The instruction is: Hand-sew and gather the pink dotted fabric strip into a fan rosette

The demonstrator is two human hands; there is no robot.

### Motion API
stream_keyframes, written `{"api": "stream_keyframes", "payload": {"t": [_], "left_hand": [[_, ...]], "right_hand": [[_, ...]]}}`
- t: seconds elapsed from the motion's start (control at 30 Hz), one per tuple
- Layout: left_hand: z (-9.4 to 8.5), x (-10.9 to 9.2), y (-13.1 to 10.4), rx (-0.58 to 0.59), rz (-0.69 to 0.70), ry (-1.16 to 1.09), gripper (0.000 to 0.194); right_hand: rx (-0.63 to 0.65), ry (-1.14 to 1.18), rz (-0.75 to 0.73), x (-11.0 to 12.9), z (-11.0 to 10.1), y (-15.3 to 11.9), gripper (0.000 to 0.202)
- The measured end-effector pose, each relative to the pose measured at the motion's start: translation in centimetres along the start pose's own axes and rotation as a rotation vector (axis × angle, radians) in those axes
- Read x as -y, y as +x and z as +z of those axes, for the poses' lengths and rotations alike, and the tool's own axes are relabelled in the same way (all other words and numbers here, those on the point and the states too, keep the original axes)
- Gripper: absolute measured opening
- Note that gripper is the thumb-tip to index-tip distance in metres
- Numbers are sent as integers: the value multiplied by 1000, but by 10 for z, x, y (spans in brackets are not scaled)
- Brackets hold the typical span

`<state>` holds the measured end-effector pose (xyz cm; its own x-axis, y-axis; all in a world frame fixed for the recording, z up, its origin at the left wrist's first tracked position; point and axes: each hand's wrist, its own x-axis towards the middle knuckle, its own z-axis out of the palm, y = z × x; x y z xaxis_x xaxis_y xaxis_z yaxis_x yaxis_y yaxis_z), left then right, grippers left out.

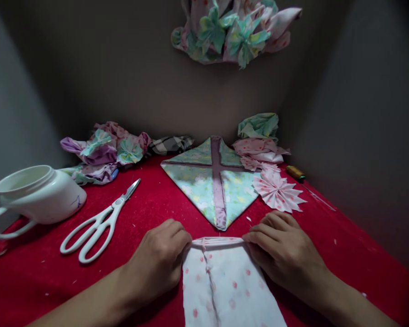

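Note:
A white cloth with pink dots (228, 286) lies at the bottom centre, a seam running down it and its far edge folded into narrow pleats. My left hand (162, 256) pinches the left end of that folded edge. At the right end, my right hand (284, 252) holds the same edge with closed fingers. Just beyond the fold lies a diamond-shaped green floral piece (191, 181) with a mauve cross strip. To its right rests a pleated pink-dotted fan (277, 190).
White scissors (104, 222) lie at the left, beside a white cup (44, 195). Crumpled fabric flowers (105, 147) sit at the back left, more cloth (259, 127) at the back right. A thread spool (295, 173) is near the right edge. Fabric flowers (238, 34) hang on the wall.

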<state>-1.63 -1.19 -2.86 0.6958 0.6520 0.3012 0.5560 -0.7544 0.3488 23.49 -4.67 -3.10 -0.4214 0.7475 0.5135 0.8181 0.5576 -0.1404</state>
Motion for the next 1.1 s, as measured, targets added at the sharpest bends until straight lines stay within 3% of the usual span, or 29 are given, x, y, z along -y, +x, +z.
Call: {"api": "stream_keyframes", "payload": {"t": [0.3, 0.5, 0.6, 0.67, 0.73, 0.8, 0.93, 1.1], "left_hand": [[-1, -4, -4, 23, 246, 268, 28], [-3, -19, -4, 158, 320, 437, 21], [-11, -27, -3, 246, 232, 398, 15], [-16, -28, -2, 265, 138, 313, 14], [-16, -26, -1, 212, 51, 209, 19], [-12, -22, 0, 88, -37, 105, 30], [5, -17, 0, -111, -137, 12, 39], [7, -18, 2, -88, -221, 29, 32]], "right_hand": [[63, -74, -67, 3, -7, 0, 26], [144, -305, -139, 17, -4, -5, 19], [232, -267, -40, 23, -10, -2, 8], [302, -124, 88, 24, -14, 3, 16], [337, 1, 208, 23, -15, 8, 31], [306, 61, 311, 21, -11, 12, 39], [241, 117, 386, 16, 1, 12, 35], [283, 210, 371, 14, 0, 11, 10]]}}
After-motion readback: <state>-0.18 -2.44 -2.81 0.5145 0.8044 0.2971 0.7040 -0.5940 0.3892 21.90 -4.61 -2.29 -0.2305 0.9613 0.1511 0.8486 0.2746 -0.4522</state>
